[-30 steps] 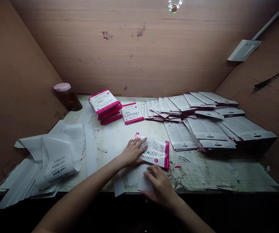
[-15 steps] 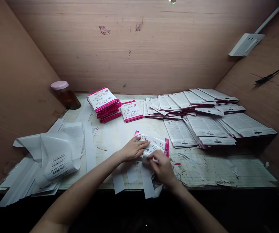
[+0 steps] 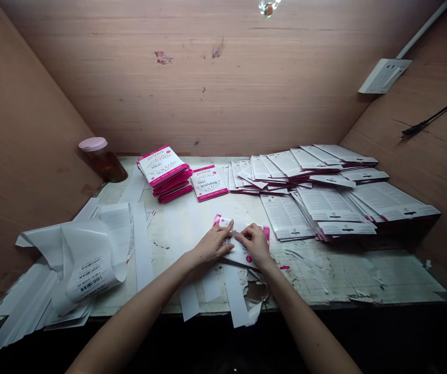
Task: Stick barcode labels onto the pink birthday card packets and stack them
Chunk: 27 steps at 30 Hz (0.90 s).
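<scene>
The right hand (image 3: 255, 245) has moved forward from the near edge of the pink-and-white packet (image 3: 241, 256) onto its face, beside the left hand (image 3: 212, 246). The packet lies flat on the worktable (image 3: 324, 280), directly beneath both hands. Left hand: fingers spread, laid on the packet, not closed around it. Right hand: thumb and fingertips drawn narrow at the packet face; whether they pinch anything thin cannot be told. White strips (image 3: 235, 298) lie on the near side of the grip. Beyond it, to the left, stands a packet stack (image 3: 166, 171); to the right lie overlapping packets (image 3: 328, 205).
</scene>
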{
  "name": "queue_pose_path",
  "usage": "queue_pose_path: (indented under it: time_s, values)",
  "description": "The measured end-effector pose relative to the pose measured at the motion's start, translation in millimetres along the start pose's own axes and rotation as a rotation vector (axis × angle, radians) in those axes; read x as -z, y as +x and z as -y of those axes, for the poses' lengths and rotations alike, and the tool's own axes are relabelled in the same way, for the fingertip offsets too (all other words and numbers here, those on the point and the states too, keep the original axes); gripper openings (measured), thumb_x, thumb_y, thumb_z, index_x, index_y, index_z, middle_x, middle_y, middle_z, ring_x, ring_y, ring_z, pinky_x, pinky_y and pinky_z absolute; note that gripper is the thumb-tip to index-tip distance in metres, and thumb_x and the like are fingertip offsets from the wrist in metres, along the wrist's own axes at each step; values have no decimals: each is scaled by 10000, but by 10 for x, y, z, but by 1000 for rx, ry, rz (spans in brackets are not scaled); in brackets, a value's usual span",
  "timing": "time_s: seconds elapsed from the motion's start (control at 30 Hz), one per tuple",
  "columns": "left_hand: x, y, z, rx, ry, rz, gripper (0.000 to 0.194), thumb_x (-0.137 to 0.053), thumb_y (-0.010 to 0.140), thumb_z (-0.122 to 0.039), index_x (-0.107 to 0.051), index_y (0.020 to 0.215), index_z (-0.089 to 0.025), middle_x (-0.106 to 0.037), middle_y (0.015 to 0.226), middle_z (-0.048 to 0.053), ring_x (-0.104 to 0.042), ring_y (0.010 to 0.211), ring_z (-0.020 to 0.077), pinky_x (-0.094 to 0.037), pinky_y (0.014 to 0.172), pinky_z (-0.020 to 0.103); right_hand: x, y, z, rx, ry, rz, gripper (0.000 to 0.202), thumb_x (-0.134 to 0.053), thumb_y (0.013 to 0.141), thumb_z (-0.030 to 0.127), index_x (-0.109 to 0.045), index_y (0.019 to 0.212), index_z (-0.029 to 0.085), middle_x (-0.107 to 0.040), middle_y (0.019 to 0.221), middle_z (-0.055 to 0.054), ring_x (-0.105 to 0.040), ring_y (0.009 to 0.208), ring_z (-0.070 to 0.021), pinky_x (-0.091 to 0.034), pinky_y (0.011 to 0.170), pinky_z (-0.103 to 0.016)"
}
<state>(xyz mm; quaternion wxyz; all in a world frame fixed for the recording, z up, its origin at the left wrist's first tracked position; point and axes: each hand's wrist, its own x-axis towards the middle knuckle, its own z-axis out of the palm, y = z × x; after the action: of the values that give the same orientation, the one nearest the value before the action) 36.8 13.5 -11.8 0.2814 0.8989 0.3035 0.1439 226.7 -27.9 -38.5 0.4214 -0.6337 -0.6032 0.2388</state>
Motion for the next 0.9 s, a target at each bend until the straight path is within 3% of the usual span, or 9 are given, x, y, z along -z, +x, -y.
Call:
queue_pose_path:
  time_s: [0.13, 0.23, 0.33, 0.43, 0.57, 0.63, 0.7, 0.8, 0.9]
  values:
    - [-62, 16, -19, 55, -42, -65, 1074, -751, 752, -418, -48, 1536, -208, -625, 1255, 119, -535, 1148, 318, -397, 996, 472, -41, 20, -12, -1, -45, -49, 253, -629, 817, 391, -598, 649, 205, -537, 787, -25, -503, 839, -219, -404, 771, -351]
    - [-102, 19, -8, 71, -74, -95, 1106, -778, 724, -392, -41, 1534, -235, -596, 1298, 116, -544, 1161, 305, -414, 988, 458, -31, 40, 3, -2, -116, -74, 185, -623, 810, 316, -567, 673, 204, -521, 795, -33, -493, 828, -220, -409, 773, -352]
    - [-128, 33, 17, 77, -80, -108, 1101, -793, 698, -374, -86, 1530, -233, -575, 1320, 118, -533, 1189, 301, -406, 1009, 455, -7, -19, 165, 42, -210, -156, 57, -590, 818, 242, -583, 811, 186, -526, 863, -68, -487, 861, -244, -415, 793, -388]
    - [-142, 52, 45, 95, -87, -85, 1049, -771, 707, -322, -122, 1526, -226, -566, 1331, 117, -536, 1191, 296, -406, 1014, 455, -45, -245, 526, 275, -159, -184, 161, -528, 872, 208, -617, 1003, 177, -531, 969, -107, -486, 941, -267, -418, 837, -431]
    - [-140, 47, 45, 106, -112, -89, 1101, -802, 677, -339, -113, 1528, -228, -568, 1336, 111, -518, 1219, 291, -381, 1041, 446, -255, -707, 1069, 819, 81, 193, 238, -599, 887, 265, -640, 1122, 259, -596, 992, -62, -517, 928, -225, -448, 820, -386]
    - [-134, 34, 25, 89, -124, -117, 1130, -825, 657, -365, -122, 1527, -210, -574, 1329, 119, -517, 1219, 286, -377, 1046, 430, -393, -901, 1223, 980, 65, 246, 314, -612, 889, 252, -610, 1202, 261, -633, 1049, -50, -520, 955, -217, -438, 844, -388]
    - [-129, 24, 7, 93, -128, -124, 1126, -833, 649, -365, -147, 1523, -182, -586, 1311, 130, -535, 1198, 284, -393, 1030, 418, -507, -1037, 1263, 1062, 42, 174, 261, -599, 890, 178, -639, 1138, 249, -662, 1045, -29, -527, 965, -198, -427, 853, -374]
    - [-126, 19, 0, 102, -131, -124, 1127, -841, 638, -360, -166, 1518, -158, -588, 1311, 135, -535, 1200, 288, -394, 1029, 414, -594, -1164, 1172, 1123, 72, 55, 156, -615, 859, 92, -666, 836, 237, -683, 878, 28, -546, 872, -148, -430, 809, -324]
    - [-119, 20, 1, 110, -143, -118, 1120, -837, 644, -374, -164, 1520, -189, -578, 1330, 122, -525, 1219, 287, -382, 1040, 418, -624, -1284, 1030, 1128, 55, 10, 155, -590, 872, 97, -639, 779, 210, -674, 827, 27, -545, 807, -134, -440, 782, -321]
